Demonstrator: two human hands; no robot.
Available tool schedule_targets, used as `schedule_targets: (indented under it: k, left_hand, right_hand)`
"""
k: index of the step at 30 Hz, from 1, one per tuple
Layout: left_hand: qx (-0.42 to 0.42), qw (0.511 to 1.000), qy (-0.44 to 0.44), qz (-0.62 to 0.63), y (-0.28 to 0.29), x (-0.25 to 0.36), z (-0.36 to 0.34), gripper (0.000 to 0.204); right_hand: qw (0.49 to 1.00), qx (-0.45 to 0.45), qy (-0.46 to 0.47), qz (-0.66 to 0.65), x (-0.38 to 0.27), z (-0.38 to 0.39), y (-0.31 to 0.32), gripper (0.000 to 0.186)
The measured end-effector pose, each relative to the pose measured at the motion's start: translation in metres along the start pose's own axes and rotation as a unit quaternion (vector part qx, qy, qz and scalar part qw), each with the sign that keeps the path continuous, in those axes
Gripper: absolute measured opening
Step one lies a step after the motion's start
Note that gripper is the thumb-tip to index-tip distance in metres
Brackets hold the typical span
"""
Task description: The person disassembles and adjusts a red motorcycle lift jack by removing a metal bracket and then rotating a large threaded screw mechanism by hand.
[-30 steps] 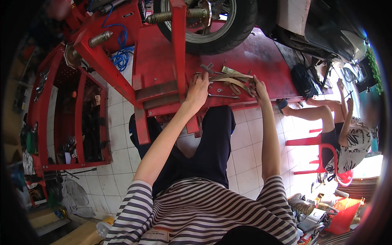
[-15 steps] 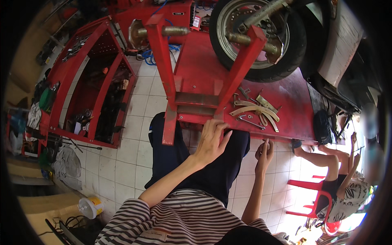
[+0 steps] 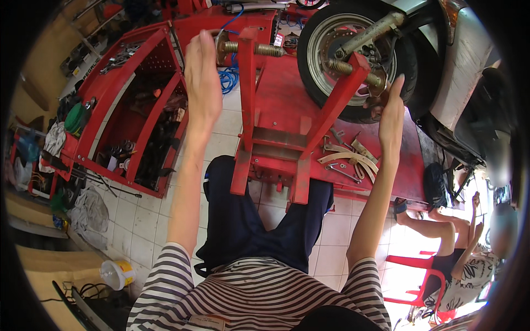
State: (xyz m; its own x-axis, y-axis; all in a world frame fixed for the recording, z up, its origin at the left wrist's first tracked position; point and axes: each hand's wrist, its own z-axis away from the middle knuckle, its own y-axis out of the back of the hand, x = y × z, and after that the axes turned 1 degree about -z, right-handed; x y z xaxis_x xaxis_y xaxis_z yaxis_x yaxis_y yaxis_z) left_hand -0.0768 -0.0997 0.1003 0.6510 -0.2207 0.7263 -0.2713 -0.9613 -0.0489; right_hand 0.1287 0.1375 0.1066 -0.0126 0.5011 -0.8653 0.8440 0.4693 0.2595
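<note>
A red wheel clamp stands on the end of a red lift table, with one threaded bolt through its left upright and another threaded bolt through the right one. Stretched straight out beside the left bolt's outer end plate is my left hand; whether it touches the plate I cannot tell. My right hand reaches up next to the right bolt's outer end, fingers extended, partly overlapping the motorbike's front wheel. Nothing shows in either hand. Past the clamp, the wheel rests on the table.
Curved metal pieces and a wrench lie on the table's right side. A red tool cart is at left, near a white bucket. Another person sits on a red chair at right.
Both hands have risen from the table's near edge and spread apart, one to each side of the clamp. The view has shifted slightly.
</note>
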Motion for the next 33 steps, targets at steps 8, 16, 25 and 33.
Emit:
schedule_targets:
  k: [8,16,25,33]
  left_hand:
    - [0.112,0.930,-0.228,-0.266,-0.030,0.024,-0.010,0.033]
    - [-0.080,0.988,-0.094,0.092,-0.118,0.011,0.071,0.076]
    - [-0.249,0.942,0.050,0.222,-0.170,-0.023,0.077,0.051]
    - [-0.156,0.968,-0.036,0.191,-0.171,-0.020,0.088,0.055]
  right_hand:
    - [0.999,0.019,0.035,-0.016,-0.032,0.001,-0.014,0.055]
    - [0.976,0.001,0.220,-0.005,-0.002,0.044,-0.011,0.027]
    - [0.983,0.073,0.147,-0.082,-0.027,-0.008,-0.004,0.039]
    - [0.946,0.147,0.195,-0.215,-0.024,0.028,-0.046,0.031]
